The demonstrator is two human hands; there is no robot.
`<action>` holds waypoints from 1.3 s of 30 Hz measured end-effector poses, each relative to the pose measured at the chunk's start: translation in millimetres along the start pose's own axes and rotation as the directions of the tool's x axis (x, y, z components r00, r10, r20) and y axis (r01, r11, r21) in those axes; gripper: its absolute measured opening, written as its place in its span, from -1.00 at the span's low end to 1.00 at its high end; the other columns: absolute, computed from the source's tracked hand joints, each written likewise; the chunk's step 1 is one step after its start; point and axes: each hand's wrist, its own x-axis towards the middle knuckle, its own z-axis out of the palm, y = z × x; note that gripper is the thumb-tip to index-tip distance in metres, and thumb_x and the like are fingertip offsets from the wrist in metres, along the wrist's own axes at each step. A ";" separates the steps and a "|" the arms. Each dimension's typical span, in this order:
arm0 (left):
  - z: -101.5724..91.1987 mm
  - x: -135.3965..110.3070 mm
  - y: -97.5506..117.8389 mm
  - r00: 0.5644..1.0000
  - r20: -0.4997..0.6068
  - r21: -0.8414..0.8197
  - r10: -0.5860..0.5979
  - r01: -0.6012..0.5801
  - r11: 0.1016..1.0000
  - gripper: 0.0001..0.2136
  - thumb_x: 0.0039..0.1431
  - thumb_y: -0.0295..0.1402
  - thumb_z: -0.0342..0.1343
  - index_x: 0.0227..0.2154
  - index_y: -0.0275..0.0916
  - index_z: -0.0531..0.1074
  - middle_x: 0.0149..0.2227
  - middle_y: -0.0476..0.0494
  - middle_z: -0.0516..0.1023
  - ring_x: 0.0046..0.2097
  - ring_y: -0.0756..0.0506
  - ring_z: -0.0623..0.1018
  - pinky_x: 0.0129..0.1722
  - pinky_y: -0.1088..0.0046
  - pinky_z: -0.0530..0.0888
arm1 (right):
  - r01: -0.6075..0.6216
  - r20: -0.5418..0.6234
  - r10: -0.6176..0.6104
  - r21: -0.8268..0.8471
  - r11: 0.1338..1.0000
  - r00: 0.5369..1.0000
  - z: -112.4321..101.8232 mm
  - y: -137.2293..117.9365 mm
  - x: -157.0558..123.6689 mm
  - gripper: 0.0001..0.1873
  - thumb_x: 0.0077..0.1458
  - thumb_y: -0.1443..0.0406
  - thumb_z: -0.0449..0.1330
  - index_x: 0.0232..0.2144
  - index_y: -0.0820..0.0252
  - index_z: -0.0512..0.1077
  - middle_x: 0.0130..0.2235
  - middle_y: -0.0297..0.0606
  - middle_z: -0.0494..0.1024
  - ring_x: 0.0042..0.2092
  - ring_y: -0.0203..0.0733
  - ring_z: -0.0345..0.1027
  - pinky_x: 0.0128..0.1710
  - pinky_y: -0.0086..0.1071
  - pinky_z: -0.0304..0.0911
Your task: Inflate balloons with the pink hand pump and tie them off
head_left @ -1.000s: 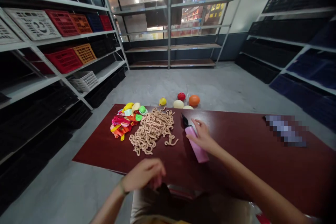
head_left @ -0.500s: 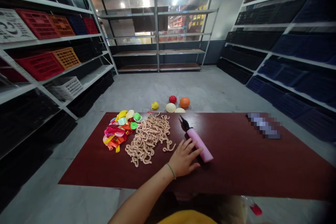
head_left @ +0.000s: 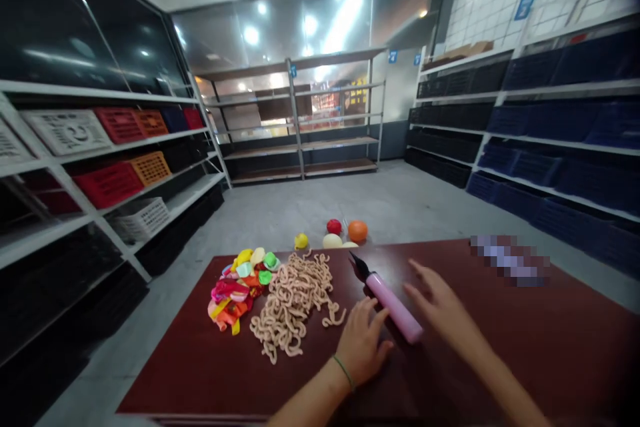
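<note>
A pink hand balloon pump (head_left: 395, 307) with a black nozzle lies slantwise on the dark red table. My left hand (head_left: 363, 341), with a green band at the wrist, rests just left of the pump's barrel, fingers apart and holding nothing. Its fingertips are close to the barrel; contact I cannot tell. On the pump's other side my right hand (head_left: 437, 297) hovers with spread, slightly blurred fingers, also holding nothing. To the left lies a heap of beige curly strands (head_left: 295, 303), and beyond it a pile of uninflated coloured balloons (head_left: 240, 290).
The table (head_left: 185, 373) ends a little past the piles. Inflated balloons, orange (head_left: 358, 231), red (head_left: 334, 227) and yellow (head_left: 301, 241) among them, are on the floor behind it. A pixelated object (head_left: 507, 260) lies at the table's right. Shelves with crates (head_left: 107, 183) line the sides.
My right hand has come into view from the right, beside the pump. My left hand stays left of the barrel, its fingers no longer reaching over it. The camera view has tilted up.
</note>
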 end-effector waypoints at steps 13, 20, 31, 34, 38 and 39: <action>3.4 7.7 -11.5 0.974 -0.210 0.162 -0.085 0.121 0.979 -0.62 0.21 -0.39 0.02 0.10 -0.17 0.34 0.21 -0.21 0.32 0.29 -0.24 0.21 0.27 -0.05 0.18 | 0.098 0.570 0.052 -0.229 0.968 0.820 46.2 -21.6 27.9 -0.46 0.09 0.16 0.08 0.10 0.25 0.29 0.05 0.01 0.44 -0.04 0.05 0.42 -0.19 -0.28 0.22; 7.4 27.5 -45.6 0.921 -0.320 0.382 -0.224 0.342 0.859 -0.59 0.26 -0.25 0.01 0.14 -0.19 0.32 0.23 -0.23 0.31 0.31 -0.26 0.17 0.29 -0.08 0.07 | 0.147 0.676 0.035 -0.210 0.967 0.736 48.6 -29.2 30.4 -0.05 0.10 -0.01 0.11 0.36 0.25 -0.18 0.10 0.11 0.42 -0.01 0.17 0.41 -0.11 -0.18 0.21; 3.8 22.8 -45.5 0.928 -0.319 0.345 -0.191 0.301 0.889 -0.66 0.28 -0.31 -0.05 0.08 -0.24 0.36 0.16 -0.27 0.39 0.28 -0.25 0.24 0.27 -0.05 0.13 | -0.071 0.680 0.078 -0.038 0.997 0.729 56.4 -30.7 37.0 -0.02 0.11 -0.14 0.03 0.37 0.08 -0.30 0.24 0.15 0.23 -0.29 0.05 0.49 -0.47 -0.26 0.28; 3.9 22.5 -46.0 0.921 -0.335 0.308 -0.198 0.306 0.901 -0.67 0.28 -0.32 -0.05 0.07 -0.23 0.36 0.16 -0.28 0.39 0.27 -0.25 0.25 0.26 -0.05 0.15 | -0.074 0.667 0.080 -0.037 0.997 0.741 58.1 -29.3 37.2 -0.04 0.13 -0.17 -0.01 0.37 0.10 -0.28 0.22 0.14 0.26 -0.25 0.06 0.48 -0.41 -0.25 0.30; -12.1 23.0 -51.3 0.915 -0.354 0.205 -0.195 0.279 0.938 -0.69 0.30 -0.40 -0.10 0.04 -0.23 0.38 0.13 -0.24 0.42 0.22 -0.20 0.33 0.24 0.05 0.22 | -0.057 0.582 0.067 -0.034 0.998 0.810 52.9 -24.8 40.5 -0.21 0.19 -0.12 -0.06 0.33 0.13 -0.02 0.13 0.02 0.38 -0.06 0.05 0.41 -0.15 -0.22 0.25; -19.6 23.2 -54.0 0.914 -0.357 0.153 -0.194 0.262 0.953 -0.69 0.31 -0.40 -0.12 0.03 -0.23 0.39 0.11 -0.23 0.43 0.19 -0.18 0.36 0.23 0.10 0.25 | -0.051 0.542 0.047 -0.007 0.999 0.839 51.4 -22.6 42.0 -0.28 0.20 -0.09 -0.06 0.29 0.11 0.07 0.10 -0.03 0.40 -0.07 0.01 0.40 -0.13 -0.23 0.23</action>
